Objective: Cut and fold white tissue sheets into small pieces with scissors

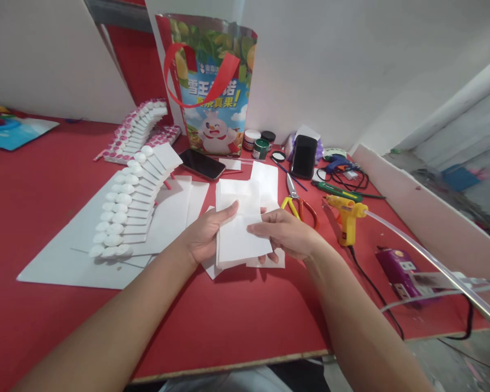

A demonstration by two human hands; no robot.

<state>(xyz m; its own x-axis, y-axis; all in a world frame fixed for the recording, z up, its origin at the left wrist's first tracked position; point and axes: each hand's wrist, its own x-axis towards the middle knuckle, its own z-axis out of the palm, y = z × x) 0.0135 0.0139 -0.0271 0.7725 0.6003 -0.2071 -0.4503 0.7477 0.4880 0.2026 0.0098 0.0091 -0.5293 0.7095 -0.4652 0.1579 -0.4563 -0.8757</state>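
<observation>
Between my two hands is a stack of white paper sheets (242,239), held just above the red table. My left hand (207,231) grips the stack's left edge, its thumb lying on top. At the right edge, my right hand (288,231) pinches the sheets, with some fingers underneath. More white sheets (265,177) lie behind and beneath the stack. To the left, a curved white piece edged with rows of white ovals (120,207) rests on a large white board (65,256).
On the right lie scissors (296,198), a yellow glue gun (347,215) with a long clear stick, and a purple power strip (404,275). Paint jars (261,148), phones (202,164) and a printed bag (214,98) stand or lie at the back. A white wall (428,207) borders the right side.
</observation>
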